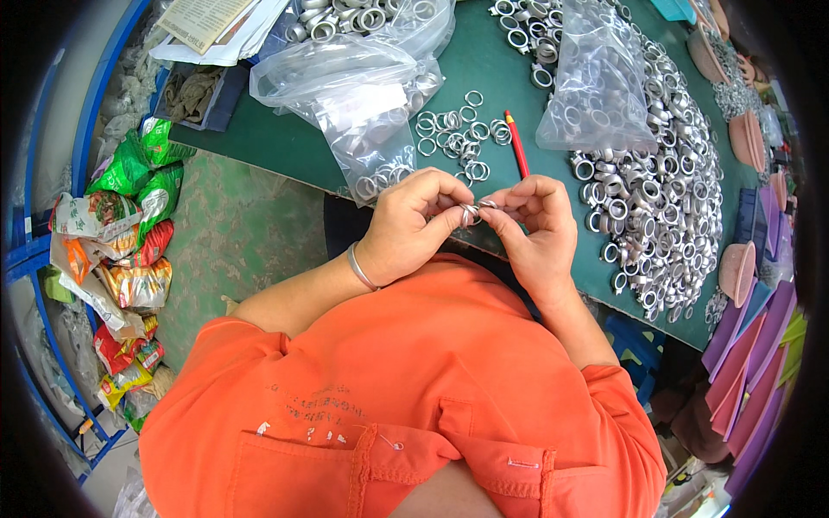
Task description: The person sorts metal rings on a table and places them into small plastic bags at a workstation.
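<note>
Rings in hand: a few small metal rings (471, 214), bunched, held just above the near edge of the green table (484, 52), in front of the orange shirt (389, 345).
Ring axis: bunch runs roughly left to right, from one hand to the other; rims tilted; exact facing of the openings too small to tell.
Left hand (414, 216): thumb and fingers pinched on the bunch's left end; metal bangle (363, 266) at the wrist.
Right hand (537, 226): thumb and forefinger closed on its right end. Fingertips hide part of the rings.
Loose rings (471, 148): small scatter just beyond the hands.
Red pen (516, 142): lies lengthwise away from the person, near end close behind the right hand's fingers.
Left bag (371, 129): clear plastic, ring parts inside, beyond the left hand.
Right bag (598, 95): clear plastic, covers part of the heap.
Heap (652, 207): many silver ring parts, right of the right hand.
Far right: pink basket (737, 274).
</note>
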Tool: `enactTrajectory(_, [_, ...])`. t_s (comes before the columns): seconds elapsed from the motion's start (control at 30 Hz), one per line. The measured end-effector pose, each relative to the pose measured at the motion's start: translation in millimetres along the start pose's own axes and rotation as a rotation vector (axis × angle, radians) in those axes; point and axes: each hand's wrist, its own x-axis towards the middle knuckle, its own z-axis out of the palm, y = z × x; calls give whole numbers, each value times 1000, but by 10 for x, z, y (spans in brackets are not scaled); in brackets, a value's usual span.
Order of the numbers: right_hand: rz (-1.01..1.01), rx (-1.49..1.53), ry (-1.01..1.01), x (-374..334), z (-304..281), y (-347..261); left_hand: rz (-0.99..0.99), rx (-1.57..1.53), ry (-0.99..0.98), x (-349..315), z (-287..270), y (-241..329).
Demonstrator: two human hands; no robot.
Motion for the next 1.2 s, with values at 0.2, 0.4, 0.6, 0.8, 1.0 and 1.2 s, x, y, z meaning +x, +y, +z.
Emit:
enactTrajectory(0.2, [51, 149, -14, -19, 2, -23, 92, 108, 20, 3, 15, 63])
enactTrajectory(0.4, [201, 319, -38, -32, -30, -62, 66, 105, -24, -28, -5, 89])
enactTrajectory(0.6, [307, 415, -40, -34, -53, -53, 44, 66, -35, -40, 1, 86])
enactTrajectory(0.8, [390, 464, -35, -21, -56, -85, -153, -226, -23, -59, 29, 48])
enactTrajectory(1.0, [406, 409, -70, -22, -83, -70, -331, -393, -23, -16, -10, 118])
enactTrajectory(1.2, [165, 156, -49, -53, -88, 11, -309, -318, 34, -21, -44, 105])
